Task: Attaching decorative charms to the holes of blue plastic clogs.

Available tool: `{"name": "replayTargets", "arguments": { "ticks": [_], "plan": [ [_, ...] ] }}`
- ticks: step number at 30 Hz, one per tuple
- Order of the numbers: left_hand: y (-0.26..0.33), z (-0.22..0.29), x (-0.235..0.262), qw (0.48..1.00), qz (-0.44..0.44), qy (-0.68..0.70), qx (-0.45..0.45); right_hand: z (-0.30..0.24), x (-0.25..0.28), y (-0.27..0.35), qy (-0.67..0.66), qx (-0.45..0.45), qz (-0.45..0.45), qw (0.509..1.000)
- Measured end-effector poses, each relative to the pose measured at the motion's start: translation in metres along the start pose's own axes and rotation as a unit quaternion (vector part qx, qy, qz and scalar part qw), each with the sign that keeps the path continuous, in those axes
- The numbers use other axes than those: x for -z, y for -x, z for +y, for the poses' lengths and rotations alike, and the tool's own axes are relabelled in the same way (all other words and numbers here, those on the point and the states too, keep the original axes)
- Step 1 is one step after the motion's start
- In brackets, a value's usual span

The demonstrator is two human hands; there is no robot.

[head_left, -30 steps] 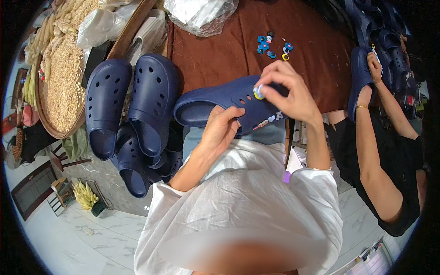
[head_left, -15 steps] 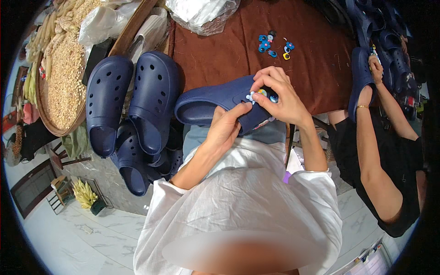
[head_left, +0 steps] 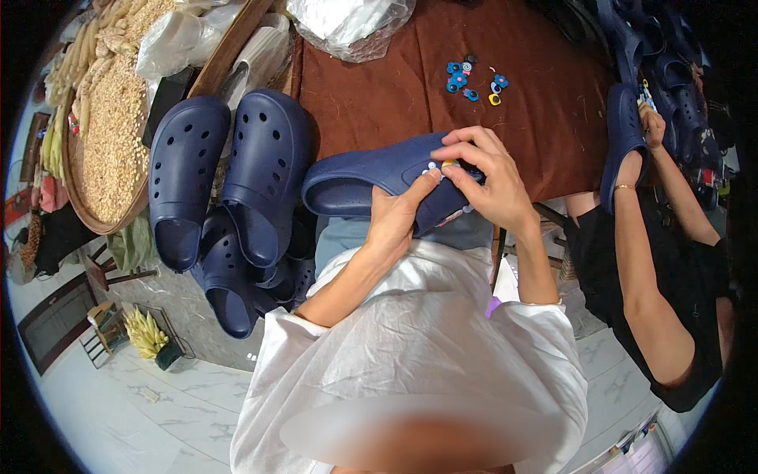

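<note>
A navy blue clog lies on its side across my lap at the table's front edge, its heel opening toward the left. My left hand grips the clog's near side, its thumb pressed beside a small pale shoe charm on the upper. Above the toe part, my right hand curls with thumb and index finger round a yellow and white shoe charm. Part of this charm is hidden by the fingertips. More charms on the clog's toe are mostly covered by my right hand.
Loose blue, black and yellow charms lie on the brown cloth. Several navy clogs stand at the left, beside a tray of grain. At the right, another person's hand holds a clog. A plastic bag sits at the back.
My right hand's fingertips have shifted slightly right, from the pale charm to the yellow one. My left thumb has moved slightly up and right, and the clog has hardly moved.
</note>
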State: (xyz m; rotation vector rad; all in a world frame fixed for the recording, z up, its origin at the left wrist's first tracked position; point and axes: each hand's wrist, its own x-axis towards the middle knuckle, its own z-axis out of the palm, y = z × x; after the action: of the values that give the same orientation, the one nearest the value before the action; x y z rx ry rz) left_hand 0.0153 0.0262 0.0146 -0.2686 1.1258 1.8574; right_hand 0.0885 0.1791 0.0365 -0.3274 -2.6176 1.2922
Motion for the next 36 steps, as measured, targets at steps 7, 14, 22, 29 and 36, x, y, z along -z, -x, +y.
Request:
{"name": "replayTargets", "arguments": {
  "ticks": [7,14,22,29,36],
  "plan": [
    [-0.002,-0.004,-0.003,0.999,0.027,-0.025,-0.037,-0.001,-0.002,0.007,0.027,0.017,-0.002,1.0],
    [0.001,-0.003,-0.005,0.997,0.026,-0.05,-0.061,0.014,0.009,-0.013,-0.019,-0.004,0.081,0.997],
    [0.008,0.015,0.002,0.997,0.003,0.025,0.069,0.09,0.012,-0.058,0.226,-0.029,0.142,0.963],
    [0.009,0.02,0.021,0.988,-0.047,0.103,0.102,0.095,0.013,-0.058,0.289,-0.026,0.112,0.95],
    [0.011,0.024,0.022,0.996,-0.023,0.043,0.073,0.008,0.021,-0.022,-0.021,0.017,0.035,0.999]
  ]
}}
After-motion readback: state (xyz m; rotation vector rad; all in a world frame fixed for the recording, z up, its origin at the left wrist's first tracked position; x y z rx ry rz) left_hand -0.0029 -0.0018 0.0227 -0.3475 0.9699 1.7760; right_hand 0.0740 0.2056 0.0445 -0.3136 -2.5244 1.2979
